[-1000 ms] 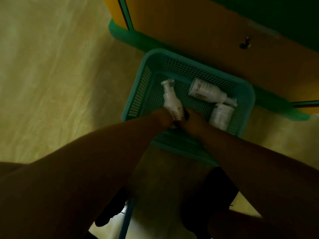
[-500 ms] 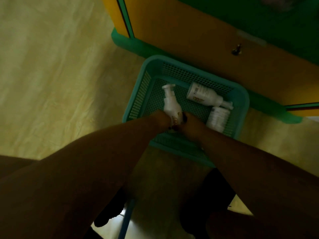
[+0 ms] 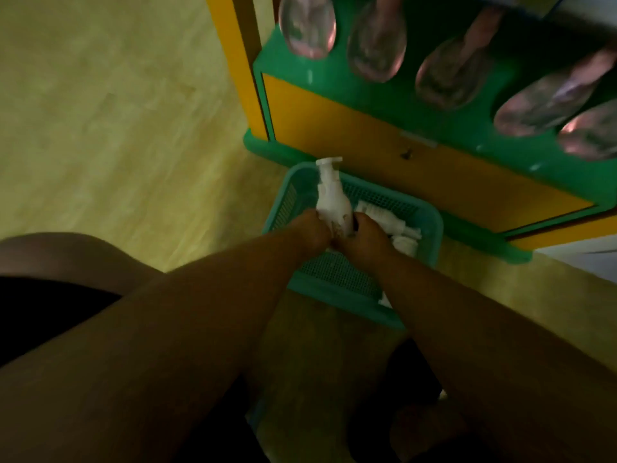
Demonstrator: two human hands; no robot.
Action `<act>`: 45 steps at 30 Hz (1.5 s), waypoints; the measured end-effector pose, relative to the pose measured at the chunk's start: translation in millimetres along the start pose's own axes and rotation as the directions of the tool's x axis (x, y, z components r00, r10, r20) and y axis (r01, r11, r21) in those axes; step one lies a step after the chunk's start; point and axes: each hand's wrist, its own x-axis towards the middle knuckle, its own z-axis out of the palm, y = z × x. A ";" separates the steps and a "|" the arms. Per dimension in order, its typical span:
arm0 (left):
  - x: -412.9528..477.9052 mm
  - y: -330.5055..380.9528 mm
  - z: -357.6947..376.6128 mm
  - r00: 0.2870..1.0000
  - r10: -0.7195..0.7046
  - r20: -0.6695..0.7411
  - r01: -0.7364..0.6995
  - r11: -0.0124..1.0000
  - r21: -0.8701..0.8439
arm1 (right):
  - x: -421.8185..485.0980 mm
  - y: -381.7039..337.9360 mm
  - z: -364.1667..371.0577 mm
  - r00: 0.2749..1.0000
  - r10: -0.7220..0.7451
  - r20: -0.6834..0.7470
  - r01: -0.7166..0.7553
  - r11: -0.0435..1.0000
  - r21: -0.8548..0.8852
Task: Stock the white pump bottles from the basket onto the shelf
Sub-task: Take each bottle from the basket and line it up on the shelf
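Note:
A white pump bottle [image 3: 330, 195] stands nearly upright above the teal basket [image 3: 430, 228], pump head at the top. My left hand [image 3: 309, 228] grips its base from the left and my right hand [image 3: 362, 237] grips it from the right. Two more white pump bottles [image 3: 384, 217] lie on their sides in the basket just right of my hands. The green and yellow shelf [image 3: 367, 128] rises directly behind the basket.
Several clear bottles with pinkish caps [image 3: 377, 45] stand in a row on the green shelf ledge. The basket sits on a pale wood-look floor [image 3: 117, 128]. My knees and dark shorts [image 3: 50, 302] fill the lower frame.
Both hands have lifted the white pump bottle up out of the basket. My view has tilted up, bringing the shelf ledge and its row of clear bottles into sight.

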 end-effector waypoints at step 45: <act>-297.4 307.0 -236.1 0.375 0.870 -0.320 -0.909 0.277 -0.311 | -315.1 -277.0 -314.1 0.540 -0.676 -0.501 0.720 0.680 -0.142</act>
